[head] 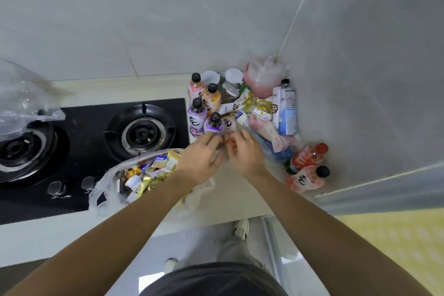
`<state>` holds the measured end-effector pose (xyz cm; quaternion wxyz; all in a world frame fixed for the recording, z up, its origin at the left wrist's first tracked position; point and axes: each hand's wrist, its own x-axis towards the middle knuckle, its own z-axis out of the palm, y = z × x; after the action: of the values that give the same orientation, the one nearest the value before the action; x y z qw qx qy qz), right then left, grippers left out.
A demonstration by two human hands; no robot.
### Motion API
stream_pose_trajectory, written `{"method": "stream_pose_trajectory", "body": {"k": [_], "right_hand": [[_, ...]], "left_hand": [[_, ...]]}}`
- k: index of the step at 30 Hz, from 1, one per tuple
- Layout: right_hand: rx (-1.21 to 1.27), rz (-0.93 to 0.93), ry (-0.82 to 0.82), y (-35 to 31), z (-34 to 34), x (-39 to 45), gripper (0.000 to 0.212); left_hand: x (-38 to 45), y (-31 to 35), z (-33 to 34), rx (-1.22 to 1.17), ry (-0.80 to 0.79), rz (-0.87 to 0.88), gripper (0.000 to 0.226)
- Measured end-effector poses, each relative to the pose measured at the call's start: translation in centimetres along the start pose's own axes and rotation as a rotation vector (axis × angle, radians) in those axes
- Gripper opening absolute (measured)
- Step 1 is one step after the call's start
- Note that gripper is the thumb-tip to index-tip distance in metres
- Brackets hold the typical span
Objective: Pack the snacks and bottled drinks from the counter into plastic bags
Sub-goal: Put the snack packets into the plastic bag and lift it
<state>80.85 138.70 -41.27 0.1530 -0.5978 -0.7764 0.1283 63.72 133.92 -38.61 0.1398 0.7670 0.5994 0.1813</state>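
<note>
Both my hands meet at the foot of a snack pile (255, 109) in the counter's corner. My right hand (243, 154) curls its fingers round a small orange snack packet (231, 143). My left hand (200, 160) reaches beside it, fingertips blurred at the base of a purple bottle (214, 125). Behind that stand another purple bottle (197, 115), an orange one (211, 100) and a pink one (195, 86). A clear plastic bag (101, 190) holding several snacks sits open under my left forearm.
A black gas stove (96, 127) fills the counter's left side, with another clear bag (21, 103) over its far burner. A red cola bottle (310, 155) and a pink bottle (306, 180) lie by the right wall. A blue-labelled bottle (288, 110) and pink container (264, 77) crowd the corner.
</note>
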Motion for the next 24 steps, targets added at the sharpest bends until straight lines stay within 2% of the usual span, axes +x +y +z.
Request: {"method": "stream_pose_trajectory", "body": {"k": [2,4,7,11,14,16,20,22,24], "right_hand": [[-0.016,-0.006,0.039,2.2,-0.4,1.8,0.032],[-0.070,-0.017,0.078,4.4,-0.8,4.0,0.031],[-0.089,0.014,-0.019,7.3,-0.9,7.3,0.039],[-0.154,0.003,-0.070,9.9,-0.5,11.3,0.037],[-0.194,-0.049,-0.111,11.4,0.3,13.6,0.052],[-0.182,-0.073,-0.135,12.4,0.8,14.7,0.037],[-0.203,-0.074,-0.199,13.2,1.6,16.1,0.057],[-0.221,-0.040,-0.201,13.5,1.8,16.4,0.068],[-0.276,-0.058,-0.207,13.8,1.9,16.3,0.068]], "left_hand": [[2.2,1.5,1.2,-0.018,-0.006,-0.009,0.031],[4.7,2.8,2.3,-0.038,-0.024,-0.016,0.037],[8.9,3.8,3.9,-0.088,-0.050,-0.119,0.044],[14.9,4.7,5.0,-0.069,-0.075,-0.246,0.046],[19.4,4.9,5.2,-0.033,-0.089,-0.283,0.057],[22.0,4.3,5.4,-0.023,-0.093,-0.348,0.060],[24.9,2.7,6.2,-0.028,-0.191,-0.424,0.063],[25.3,2.4,6.8,-0.049,-0.187,-0.426,0.062],[25.5,2.2,7.6,-0.068,-0.146,-0.451,0.058]]}}
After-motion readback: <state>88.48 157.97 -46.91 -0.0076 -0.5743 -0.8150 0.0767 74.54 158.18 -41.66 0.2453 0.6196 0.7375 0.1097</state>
